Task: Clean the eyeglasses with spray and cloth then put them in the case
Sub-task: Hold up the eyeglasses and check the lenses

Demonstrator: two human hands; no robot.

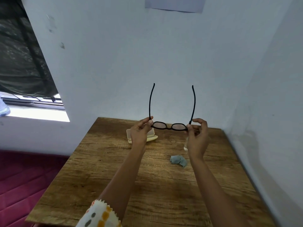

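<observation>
Head view: I see both hands raised above the wooden table [147,185]. The left hand [139,131] pinches one hinge corner of the black eyeglasses [169,126] and the right hand [196,138] pinches the other. The temples are unfolded and point away. The crumpled grey cloth [178,160] lies loose on the table, and the spray bottle [186,147] stands half hidden behind the right hand. The cream case [152,137] looks open. I cannot tell if the lenses are wiped; folding and casing remain.

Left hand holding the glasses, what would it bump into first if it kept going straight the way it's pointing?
Probably the white wall behind the table. The left hand pinches the eyeglasses and points up and forward, seemingly above the open case; depth is unclear.
</observation>
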